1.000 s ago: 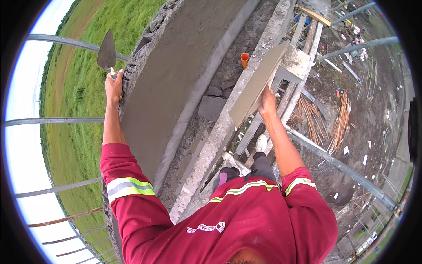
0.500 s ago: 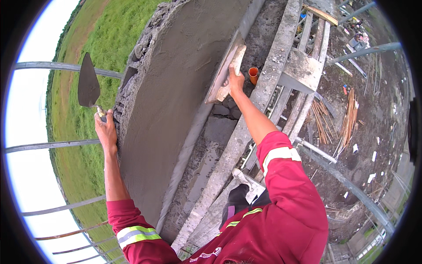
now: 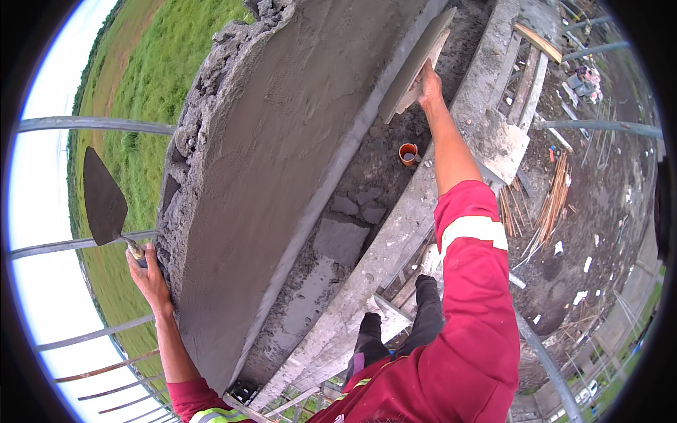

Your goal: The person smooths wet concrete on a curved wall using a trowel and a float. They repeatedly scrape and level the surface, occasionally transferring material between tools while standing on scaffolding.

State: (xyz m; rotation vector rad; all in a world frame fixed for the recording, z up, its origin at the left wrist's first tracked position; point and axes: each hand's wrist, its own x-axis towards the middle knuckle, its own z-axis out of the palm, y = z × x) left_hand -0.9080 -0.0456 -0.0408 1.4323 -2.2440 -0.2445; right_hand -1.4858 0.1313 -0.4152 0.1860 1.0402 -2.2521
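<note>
My left hand (image 3: pixel 149 280) grips the handle of a pointed trowel (image 3: pixel 104 201), its blade standing up beyond the wall's rough outer edge. In my right hand (image 3: pixel 430 86) is a flat plastering float (image 3: pixel 417 67), held by its back grip. The float is tilted at the far inner edge of the wall; whether it touches the mortar I cannot tell. Between my hands runs a wall top coated in smoothed grey mortar (image 3: pixel 282 162), with a straight pale strip (image 3: pixel 317 204) along its inner side. Part of my right fingers is hidden behind the float grip.
A small orange cup (image 3: pixel 408 154) stands in the dirty channel beside the wall, near broken blocks (image 3: pixel 342 236). Concrete-splashed planks (image 3: pixel 395 240) and metal scaffold pipes (image 3: pixel 550 359) lie to the right. Orange-brown rods (image 3: pixel 555 201) rest on the ground below. Grass spreads beyond the left railings (image 3: pixel 99 124).
My right hand has moved the float up and right, off the mortar's face to its inner edge. My left hand and the trowel have shifted down and left. The view has shifted too.
</note>
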